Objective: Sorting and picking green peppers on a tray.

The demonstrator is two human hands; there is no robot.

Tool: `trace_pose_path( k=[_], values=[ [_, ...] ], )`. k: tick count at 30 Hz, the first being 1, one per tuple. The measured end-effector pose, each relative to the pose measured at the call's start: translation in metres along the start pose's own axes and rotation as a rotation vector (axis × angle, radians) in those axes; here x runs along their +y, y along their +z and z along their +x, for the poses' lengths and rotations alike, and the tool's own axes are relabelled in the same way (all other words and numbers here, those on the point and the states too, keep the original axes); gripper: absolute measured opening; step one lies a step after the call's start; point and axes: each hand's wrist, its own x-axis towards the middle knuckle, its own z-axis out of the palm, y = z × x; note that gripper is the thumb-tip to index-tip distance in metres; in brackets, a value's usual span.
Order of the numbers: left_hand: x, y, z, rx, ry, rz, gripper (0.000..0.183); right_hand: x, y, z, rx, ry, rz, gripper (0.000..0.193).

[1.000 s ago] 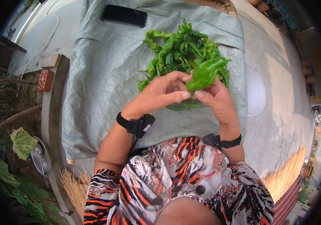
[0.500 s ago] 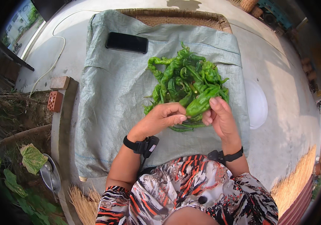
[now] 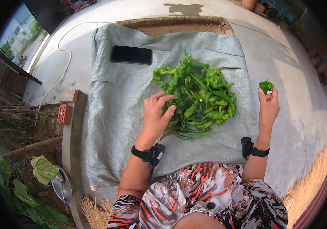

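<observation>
A heap of green peppers (image 3: pixel 201 97), long and wrinkled, lies on a grey-green woven plastic sheet (image 3: pixel 121 114). My left hand (image 3: pixel 156 114) is at the heap's left edge, fingers apart, with nothing seen in it. Out past the sheet's right edge, my right hand (image 3: pixel 268 107) pinches a single green pepper (image 3: pixel 265 87) between thumb and fingers. Only part of that pepper shows above the fingertips. Both wrists carry black straps with small black devices.
A black phone (image 3: pixel 131 55) rests at the sheet's upper left. Under the sheet, a woven wicker tray (image 3: pixel 171 28) shows at the far side. On the left are a concrete ledge (image 3: pixel 74 133), a perforated red brick (image 3: pixel 64 114) and a metal pan (image 3: pixel 61 185). Straw lies at lower right.
My right hand has carried the pepper from the heap to the right, beyond the sheet. My left hand has let go of it, opened and shifted slightly left and up.
</observation>
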Motion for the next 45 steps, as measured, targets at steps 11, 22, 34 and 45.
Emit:
trace_pose_path(
  k=[11, 22, 34, 45],
  values=[
    [-0.006, 0.005, -0.001, -0.179, -0.041, 0.211, 0.031, -0.020, 0.017, -0.028, -0.330, -0.179, 0.210, 0.032],
    [-0.009, 0.020, -0.006, -0.031, -0.018, 0.050, 0.040, -0.117, 0.056, -0.023, -0.331, -0.981, 0.188, 0.043],
    [0.018, -0.004, 0.000, -0.242, -0.117, -0.765, 0.036, -0.115, 0.115, -0.005, -0.480, -1.111, -0.102, 0.049],
    [0.017, -0.006, -0.001, 0.004, -0.264, -0.998, 0.048, -0.110, 0.048, -0.029, -0.997, -0.194, 0.937, 0.035]
  ],
)
